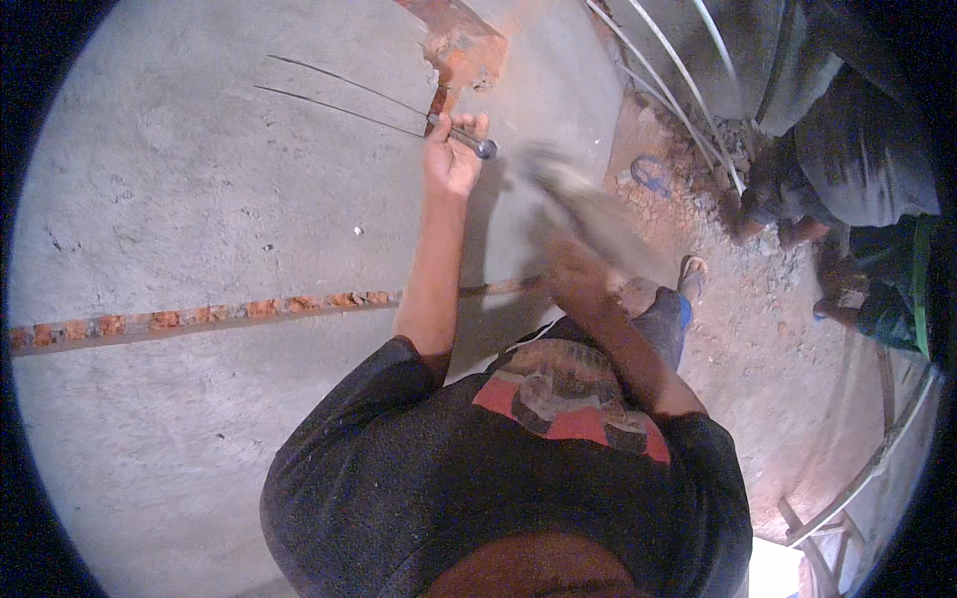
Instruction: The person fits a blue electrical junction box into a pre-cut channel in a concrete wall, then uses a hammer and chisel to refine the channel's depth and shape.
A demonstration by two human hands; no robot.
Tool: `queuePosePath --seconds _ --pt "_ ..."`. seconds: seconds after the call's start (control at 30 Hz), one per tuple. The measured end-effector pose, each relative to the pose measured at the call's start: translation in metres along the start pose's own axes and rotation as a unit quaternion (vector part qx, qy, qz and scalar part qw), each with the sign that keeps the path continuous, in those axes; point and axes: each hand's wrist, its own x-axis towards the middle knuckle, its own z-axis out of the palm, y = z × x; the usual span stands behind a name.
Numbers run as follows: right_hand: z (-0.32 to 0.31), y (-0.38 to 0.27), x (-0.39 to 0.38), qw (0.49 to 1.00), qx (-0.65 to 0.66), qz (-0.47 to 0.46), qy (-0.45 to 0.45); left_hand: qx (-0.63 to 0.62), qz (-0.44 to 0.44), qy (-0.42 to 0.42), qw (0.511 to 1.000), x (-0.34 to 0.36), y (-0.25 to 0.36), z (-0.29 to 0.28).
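Observation:
My left hand (455, 159) is closed around a metal chisel (480, 147), holding it against the grey plastered wall (199, 189). The chisel's round butt end points right, and its far end sits beside a broken-out patch of red brick (469, 60). Two thin, dark, roughly parallel lines run leftward on the wall from there. My right hand (576, 271), smeared by motion, grips what looks like a hammer (558, 184). The hammer is heavily blurred, to the right of the chisel and apart from it, so its exact shape is hidden.
A chased groove (169, 319) showing red brick crosses the wall. At right, rubble (713, 204) and a blue loop (650, 176) lie on the dirt floor. Pale pipes (688, 75) slant at the upper right. Other people (857, 149) crouch or stand at far right.

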Motion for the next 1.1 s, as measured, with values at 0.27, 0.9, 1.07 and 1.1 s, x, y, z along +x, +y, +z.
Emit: queuePosePath --seconds 0.27,0.9,1.07,1.1 --pt "-0.068 -0.071 0.026 0.996 0.006 0.033 0.079 0.001 0.034 0.044 0.998 0.002 0.011 -0.02" --pt "-0.054 -0.056 0.008 0.997 0.017 -0.026 0.07 0.029 0.036 0.071 0.996 0.021 0.02 -0.017" --pt "-0.02 -0.028 0.029 0.993 -0.07 0.018 -0.092 -0.031 0.032 0.027 0.999 0.01 0.01 0.001" --pt "-0.007 -0.018 0.027 0.985 -0.096 0.048 -0.134 -0.045 0.022 0.009 0.999 0.015 0.013 -0.006"
